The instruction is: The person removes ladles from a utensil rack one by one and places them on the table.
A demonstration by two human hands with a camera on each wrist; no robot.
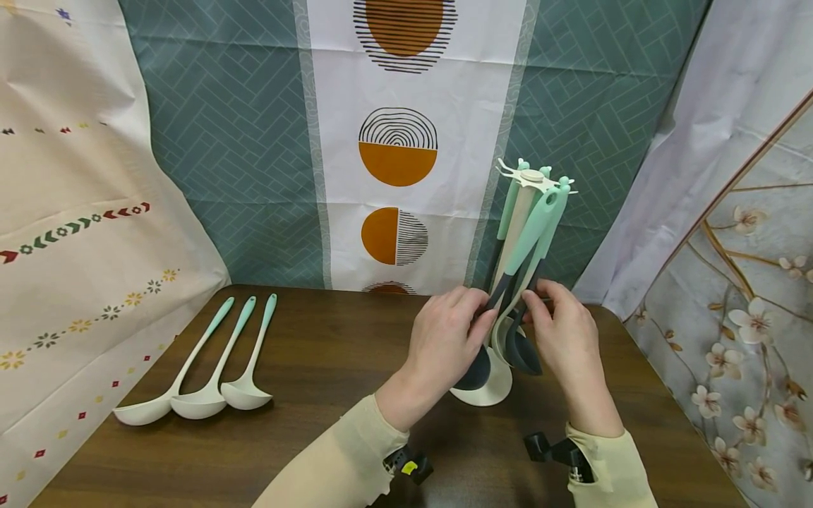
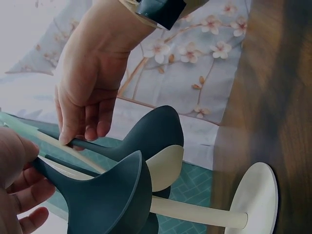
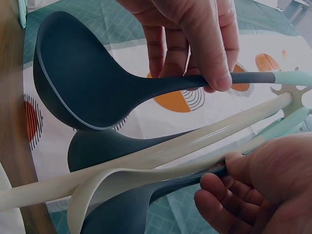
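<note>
My left hand (image 1: 451, 339) pinches the dark neck of a ladle (image 3: 83, 73) with a mint handle, on the left of a cream utensil stand (image 1: 483, 395). On the stand's right side, my right hand (image 1: 565, 335) pinches the neck of a second dark ladle (image 1: 524, 353). Between them a cream ladle (image 3: 78, 207) hangs close to the pole. Behind the pole, the right wrist view shows another dark utensil (image 3: 97, 151), its kind partly hidden. Mint handle ends gather around the hooked top (image 1: 530, 176) of the stand.
Three cream ladles with mint handles lie side by side on the left of the brown table (image 1: 330, 423): a left one (image 1: 149, 410), a middle one (image 1: 200, 404) and a right one (image 1: 246, 394). Patterned cloths hang behind the table and on both sides.
</note>
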